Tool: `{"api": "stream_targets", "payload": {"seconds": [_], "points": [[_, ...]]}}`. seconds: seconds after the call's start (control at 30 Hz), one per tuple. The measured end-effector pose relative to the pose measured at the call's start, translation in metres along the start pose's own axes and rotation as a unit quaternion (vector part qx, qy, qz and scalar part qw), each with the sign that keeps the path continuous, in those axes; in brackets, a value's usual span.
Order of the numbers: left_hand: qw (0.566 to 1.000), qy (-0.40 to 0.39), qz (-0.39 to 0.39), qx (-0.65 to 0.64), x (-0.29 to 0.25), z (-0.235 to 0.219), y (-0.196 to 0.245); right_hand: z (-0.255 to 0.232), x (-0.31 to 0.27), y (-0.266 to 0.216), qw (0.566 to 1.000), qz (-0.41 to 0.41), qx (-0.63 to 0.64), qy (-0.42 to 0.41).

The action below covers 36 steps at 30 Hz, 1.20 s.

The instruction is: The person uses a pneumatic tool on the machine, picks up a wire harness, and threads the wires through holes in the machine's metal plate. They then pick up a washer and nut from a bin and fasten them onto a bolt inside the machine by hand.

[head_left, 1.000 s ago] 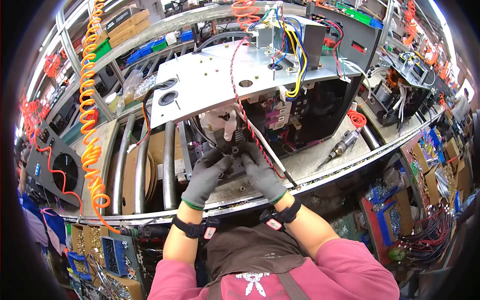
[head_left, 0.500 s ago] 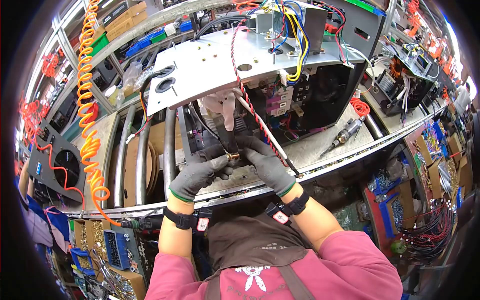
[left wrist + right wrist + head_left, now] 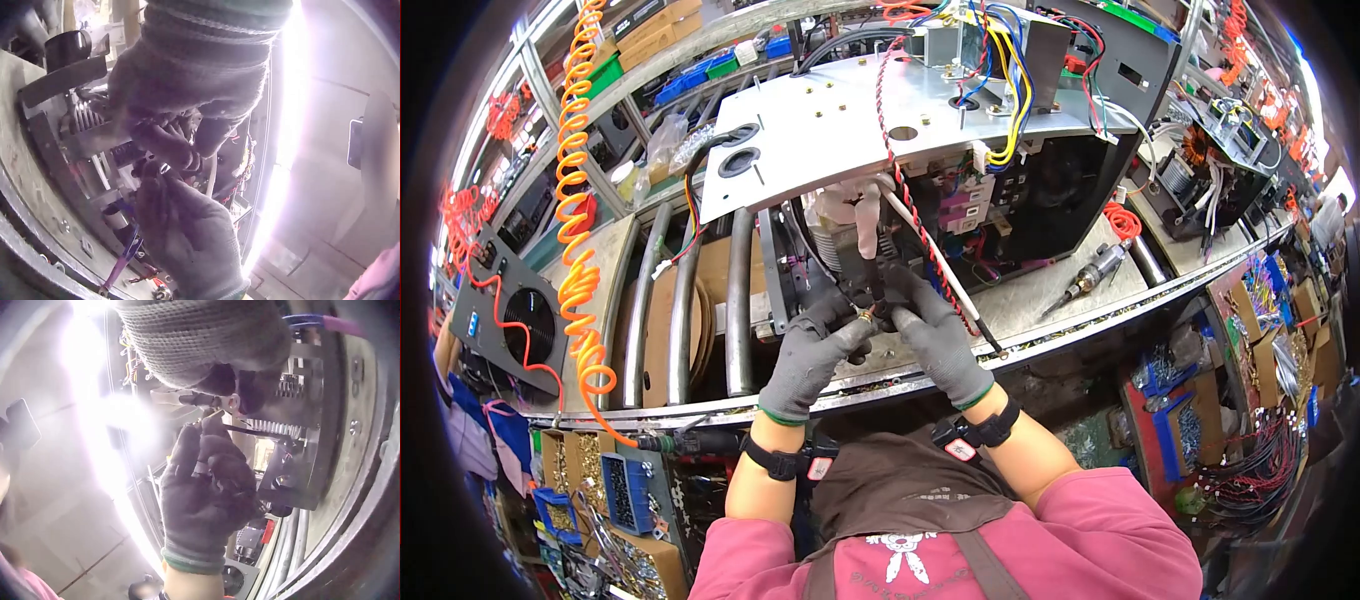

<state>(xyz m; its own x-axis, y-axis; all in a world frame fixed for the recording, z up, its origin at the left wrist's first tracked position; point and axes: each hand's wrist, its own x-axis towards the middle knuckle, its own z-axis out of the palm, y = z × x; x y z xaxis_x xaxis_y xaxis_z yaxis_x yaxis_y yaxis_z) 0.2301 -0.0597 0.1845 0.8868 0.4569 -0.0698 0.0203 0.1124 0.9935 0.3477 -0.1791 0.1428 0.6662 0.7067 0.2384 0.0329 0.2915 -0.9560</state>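
Note:
Both hands wear grey gloves and meet in front of the open machine (image 3: 1060,195). The left hand (image 3: 808,362) (image 3: 209,497) pinches a small brass-coloured bolt (image 3: 866,315) (image 3: 215,415) between thumb and finger. The right hand (image 3: 945,350) (image 3: 206,340) grips the end of a black cable (image 3: 871,270); a ring terminal (image 3: 234,402) shows at its fingers in the right wrist view, close to the bolt. Whether bolt and ring touch, I cannot tell. Fingers partly hide the parts in the left wrist view. A red-black twisted wire (image 3: 920,225) and a white tube (image 3: 960,300) run beside the right hand.
A power screwdriver (image 3: 1090,278) lies on the bench to the right. Metal rollers (image 3: 738,320) are left of the hands, and an orange coiled hose (image 3: 572,200) hangs at far left. Bins of fasteners (image 3: 625,490) stand below the bench edge.
The hands first worked close under the machine's top plate, then drew back with the brass bolt showing. Since then they have come closer together, and the bolt is nearer the cable end.

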Motion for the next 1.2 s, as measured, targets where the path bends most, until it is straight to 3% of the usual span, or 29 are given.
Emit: {"api": "stream_targets", "payload": {"seconds": [0.27,0.33,0.57,0.63,0.67,0.73,0.8,0.87,1.03,1.1,1.2], "points": [[0.993,-0.001,-0.038,-0.114,0.002,-0.001,-0.007,-0.002,0.002,-0.003,0.998,0.034,0.008,-0.049],[1.0,0.003,-0.017,-0.016,0.005,-0.003,-0.012,-0.002,0.004,-0.002,0.998,0.033,0.02,-0.053],[0.996,0.044,0.027,0.076,0.006,0.004,-0.009,0.003,0.009,-0.002,0.997,0.049,0.02,-0.046],[0.974,0.091,0.113,0.173,0.007,0.012,-0.011,0.004,0.009,0.0,0.998,0.051,0.026,-0.037],[0.974,0.091,0.114,0.173,0.008,0.014,-0.013,0.005,0.01,0.001,0.998,0.044,0.014,-0.035],[0.947,0.158,0.2,0.194,0.013,0.016,-0.022,0.005,0.009,-0.002,0.999,0.036,0.002,-0.033],[0.937,0.197,0.174,0.232,0.014,0.015,-0.026,0.006,0.008,-0.009,0.998,0.046,0.004,-0.033],[0.939,0.195,0.214,0.184,0.014,0.015,-0.026,0.004,0.008,-0.002,0.999,0.04,-0.003,-0.034],[0.968,0.15,0.145,0.14,0.015,0.01,-0.032,0.008,0.005,-0.006,0.999,0.024,-0.011,-0.027],[0.968,0.149,0.14,0.146,0.013,0.009,-0.03,0.013,0.006,-0.01,0.993,-0.057,-0.085,0.056],[0.975,0.123,0.13,0.132,0.003,0.005,-0.02,0.015,0.018,0.0,0.998,-0.023,-0.043,0.043]]}}
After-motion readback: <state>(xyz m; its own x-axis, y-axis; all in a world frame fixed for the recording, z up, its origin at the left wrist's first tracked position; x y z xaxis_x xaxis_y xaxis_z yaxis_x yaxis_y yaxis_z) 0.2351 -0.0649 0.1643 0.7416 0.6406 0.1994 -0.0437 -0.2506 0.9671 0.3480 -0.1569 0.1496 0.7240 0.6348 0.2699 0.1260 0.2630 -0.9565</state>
